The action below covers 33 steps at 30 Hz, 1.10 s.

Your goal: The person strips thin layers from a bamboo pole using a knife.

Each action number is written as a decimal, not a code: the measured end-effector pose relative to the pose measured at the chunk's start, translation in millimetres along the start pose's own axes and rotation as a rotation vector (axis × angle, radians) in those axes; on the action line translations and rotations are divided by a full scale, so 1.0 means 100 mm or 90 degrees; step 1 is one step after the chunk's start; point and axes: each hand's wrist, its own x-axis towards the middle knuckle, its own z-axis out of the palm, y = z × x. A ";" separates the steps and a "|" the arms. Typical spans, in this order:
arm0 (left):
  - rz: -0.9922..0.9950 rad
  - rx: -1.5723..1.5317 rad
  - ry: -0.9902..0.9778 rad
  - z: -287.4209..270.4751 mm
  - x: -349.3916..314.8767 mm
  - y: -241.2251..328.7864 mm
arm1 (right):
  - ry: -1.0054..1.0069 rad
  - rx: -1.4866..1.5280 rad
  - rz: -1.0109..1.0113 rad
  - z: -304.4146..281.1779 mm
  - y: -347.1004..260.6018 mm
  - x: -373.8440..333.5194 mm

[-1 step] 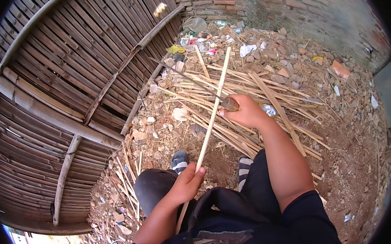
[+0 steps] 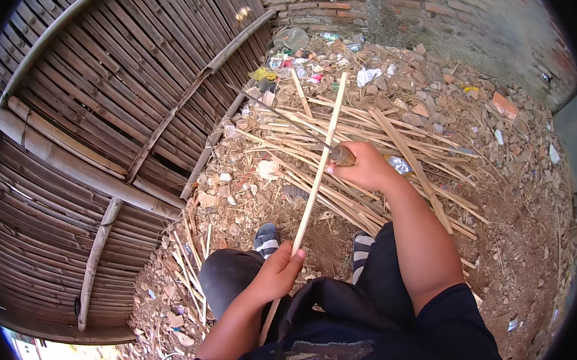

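Observation:
My left hand (image 2: pixel 276 273) is closed around a long pale bamboo strip (image 2: pixel 317 179). The strip slants from my lap up and away to the right, its far end above the ground. In my right hand (image 2: pixel 366 166) is the wooden handle of a long, thin-bladed knife (image 2: pixel 279 116). Its dark blade points to the far left and crosses the strip just beside the handle. My right thumb lies close to the strip at that crossing. Whether the edge is biting into the strip is too small to tell.
Beyond my feet lies a loose pile of split bamboo strips (image 2: pixel 343 193). More strips (image 2: pixel 188 270) lie left of my knee. A bamboo-slat wall (image 2: pixel 141 83) stands at left, a brick wall (image 2: pixel 437 2) at the back. Rubble and litter (image 2: pixel 368 75) cover the ground.

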 end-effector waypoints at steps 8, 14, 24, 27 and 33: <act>0.021 0.159 0.022 0.07 -0.05 -0.04 | -0.041 0.071 0.017 -0.02 -0.02 -0.03; 0.057 0.383 0.071 0.06 -0.17 0.00 | -0.058 0.202 0.036 0.03 -0.06 -0.05; 0.033 0.218 0.065 -0.05 0.02 0.03 | -0.068 0.239 0.026 0.18 -0.02 -0.02; 0.013 0.176 0.054 0.01 0.21 0.15 | -0.108 0.255 0.040 0.16 -0.04 -0.03; 0.010 0.076 0.030 0.04 0.32 0.02 | -0.123 0.137 0.051 0.09 -0.13 -0.09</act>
